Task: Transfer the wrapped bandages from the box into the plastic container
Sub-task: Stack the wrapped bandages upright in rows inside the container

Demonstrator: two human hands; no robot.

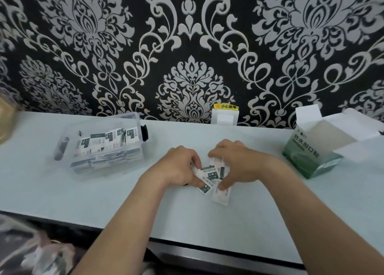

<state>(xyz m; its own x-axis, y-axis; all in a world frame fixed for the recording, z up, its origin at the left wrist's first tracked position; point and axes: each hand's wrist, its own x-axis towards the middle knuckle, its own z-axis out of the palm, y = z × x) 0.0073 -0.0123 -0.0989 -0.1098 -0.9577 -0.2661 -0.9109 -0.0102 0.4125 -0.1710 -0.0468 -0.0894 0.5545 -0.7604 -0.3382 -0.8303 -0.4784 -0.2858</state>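
A small pile of wrapped bandages (209,176), white with dark green print, lies on the pale table between my hands. My left hand (178,166) pinches the pile's left side with thumb and curled fingers. My right hand (234,162) grips the right side, thumb down on a bandage. One bandage (221,197) sticks out toward me. The clear plastic container (104,148) stands open at the left with several wrapped bandages inside. The green and white box (311,150) lies at the right with its flaps open.
The pale table (104,191) ends at a dark front edge near me. A white wall socket (224,115) with a yellow label sits at the back against the patterned wall. Crumpled clear plastic (31,249) lies below the table at the lower left.
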